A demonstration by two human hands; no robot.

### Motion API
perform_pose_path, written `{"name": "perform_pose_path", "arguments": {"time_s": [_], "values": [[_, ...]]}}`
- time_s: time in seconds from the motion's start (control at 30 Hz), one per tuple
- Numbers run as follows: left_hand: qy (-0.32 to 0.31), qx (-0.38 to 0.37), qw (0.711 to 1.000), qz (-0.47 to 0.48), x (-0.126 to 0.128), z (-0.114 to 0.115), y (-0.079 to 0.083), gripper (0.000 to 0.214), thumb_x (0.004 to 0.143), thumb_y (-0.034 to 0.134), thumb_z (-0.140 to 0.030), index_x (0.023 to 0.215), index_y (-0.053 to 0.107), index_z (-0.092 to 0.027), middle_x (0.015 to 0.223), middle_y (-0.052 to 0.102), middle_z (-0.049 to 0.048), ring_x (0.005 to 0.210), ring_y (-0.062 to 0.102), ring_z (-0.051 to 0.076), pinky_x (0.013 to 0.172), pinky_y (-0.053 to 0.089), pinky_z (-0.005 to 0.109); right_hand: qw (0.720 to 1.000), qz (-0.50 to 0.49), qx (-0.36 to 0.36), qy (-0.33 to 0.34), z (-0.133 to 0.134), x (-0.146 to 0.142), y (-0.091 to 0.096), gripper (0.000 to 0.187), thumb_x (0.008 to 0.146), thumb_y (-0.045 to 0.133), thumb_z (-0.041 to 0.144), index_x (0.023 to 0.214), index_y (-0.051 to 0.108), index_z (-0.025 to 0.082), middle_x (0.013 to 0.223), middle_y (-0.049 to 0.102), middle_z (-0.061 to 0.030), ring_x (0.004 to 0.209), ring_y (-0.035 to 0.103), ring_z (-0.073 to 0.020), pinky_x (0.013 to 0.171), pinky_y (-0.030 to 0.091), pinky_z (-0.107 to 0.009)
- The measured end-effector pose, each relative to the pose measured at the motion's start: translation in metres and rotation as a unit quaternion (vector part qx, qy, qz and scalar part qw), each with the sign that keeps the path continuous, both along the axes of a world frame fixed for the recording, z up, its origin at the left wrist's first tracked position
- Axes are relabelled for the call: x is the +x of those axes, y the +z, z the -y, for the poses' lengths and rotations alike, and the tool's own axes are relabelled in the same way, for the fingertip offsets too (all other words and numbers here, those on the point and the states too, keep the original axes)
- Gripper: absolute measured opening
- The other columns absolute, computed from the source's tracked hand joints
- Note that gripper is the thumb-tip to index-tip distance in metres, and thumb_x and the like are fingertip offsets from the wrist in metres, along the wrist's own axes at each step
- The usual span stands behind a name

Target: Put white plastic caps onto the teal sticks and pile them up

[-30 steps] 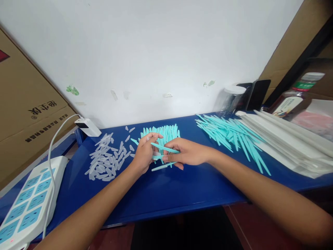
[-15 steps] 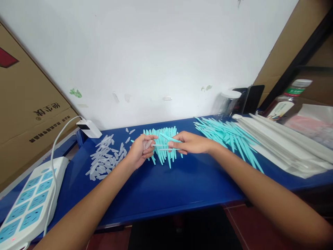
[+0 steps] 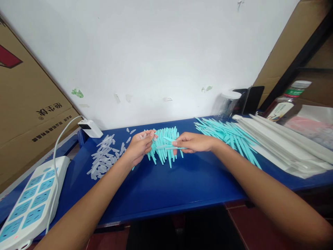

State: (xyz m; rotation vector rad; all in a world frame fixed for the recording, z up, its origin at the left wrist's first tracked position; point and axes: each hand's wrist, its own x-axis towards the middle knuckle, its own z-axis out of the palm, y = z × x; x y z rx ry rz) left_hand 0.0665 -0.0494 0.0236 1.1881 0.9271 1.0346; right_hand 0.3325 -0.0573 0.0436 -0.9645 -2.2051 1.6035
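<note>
Both my hands meet over a row of teal plastic sticks (image 3: pixel 166 139) on the blue table (image 3: pixel 182 184). My right hand (image 3: pixel 191 142) is closed, pinching a couple of teal sticks (image 3: pixel 169 144) that point left. My left hand (image 3: pixel 140 146) is closed on small clear plastic caps (image 3: pixel 145 136) and what looks like another teal stick beneath it. A heap of clear caps (image 3: pixel 106 156) lies just left of my left hand. A larger loose pile of teal sticks (image 3: pixel 229 135) lies to the right of my right hand.
A white power strip (image 3: pixel 31 201) with its cable and plug (image 3: pixel 90 127) lies at the left. Cardboard boxes (image 3: pixel 26 104) lean at the far left. Stacked white packets (image 3: pixel 281 142), a clear jar (image 3: pixel 229 102), a dark phone (image 3: pixel 253 99) and a bottle (image 3: pixel 283 102) are at the right.
Both hands have moved away from me to the row of teal sticks. The right hand still pinches sticks; the left hand has closed more tightly round the caps.
</note>
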Motion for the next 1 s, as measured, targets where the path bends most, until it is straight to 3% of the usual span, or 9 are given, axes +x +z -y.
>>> {"name": "perform_pose_path", "arguments": {"time_s": [0.1,0.3,0.53,0.7,1.0], "values": [[0.030,0.012,0.999,-0.014,0.0010,0.0012,-0.0001,0.042,0.081,0.085,-0.049,0.097,0.073,-0.012,0.053,0.026,-0.0118,0.043,0.013,0.003,0.039,0.013,0.020,1.000,0.009,-0.011,0.022,0.0031,-0.0041,-0.0002,0.059,0.103,0.050,0.063,0.099,0.076,0.010,0.054,0.037,0.0073,0.048,0.027,-0.0073,0.050,0.027,-0.023],[0.038,0.014,0.999,-0.028,0.0059,0.0069,0.0015,0.048,0.076,0.087,-0.053,0.095,0.076,-0.011,0.051,0.026,-0.0120,0.043,0.013,0.003,0.041,0.012,0.022,0.999,-0.002,-0.015,0.029,0.0024,-0.0064,-0.0057,0.061,0.102,0.049,0.064,0.102,0.076,0.010,0.058,0.037,0.0068,0.049,0.028,-0.0076,0.049,0.027,-0.023],[0.078,0.043,0.995,-0.037,0.0076,0.0081,0.0012,0.047,0.076,0.088,-0.050,0.096,0.075,-0.009,0.057,0.056,-0.0030,0.041,0.020,0.002,0.041,0.013,0.023,1.000,0.010,0.022,0.019,0.0022,-0.0035,-0.0017,0.063,0.104,0.045,0.065,0.101,0.076,0.010,0.055,0.037,0.0066,0.049,0.030,-0.0084,0.051,0.029,-0.023],[0.096,0.065,0.991,-0.062,0.0088,0.0078,0.0029,0.047,0.073,0.089,-0.052,0.092,0.074,-0.011,0.081,0.075,0.0079,0.040,0.025,0.001,0.040,0.015,0.023,0.999,0.011,0.040,0.007,0.0010,-0.0030,-0.0018,0.061,0.103,0.049,0.063,0.101,0.078,0.010,0.054,0.035,0.0071,0.049,0.030,-0.0090,0.053,0.032,-0.024],[0.124,0.121,0.977,-0.123,0.0052,0.0040,0.0008,0.040,0.076,0.085,-0.051,0.081,0.076,-0.013,0.069,0.073,0.0062,0.040,0.027,0.004,0.040,0.015,0.024,0.998,0.022,0.064,-0.014,0.0002,0.0006,-0.0021,0.059,0.101,0.051,0.064,0.098,0.078,0.012,0.053,0.036,0.0060,0.049,0.031,-0.0098,0.050,0.027,-0.023]]}}
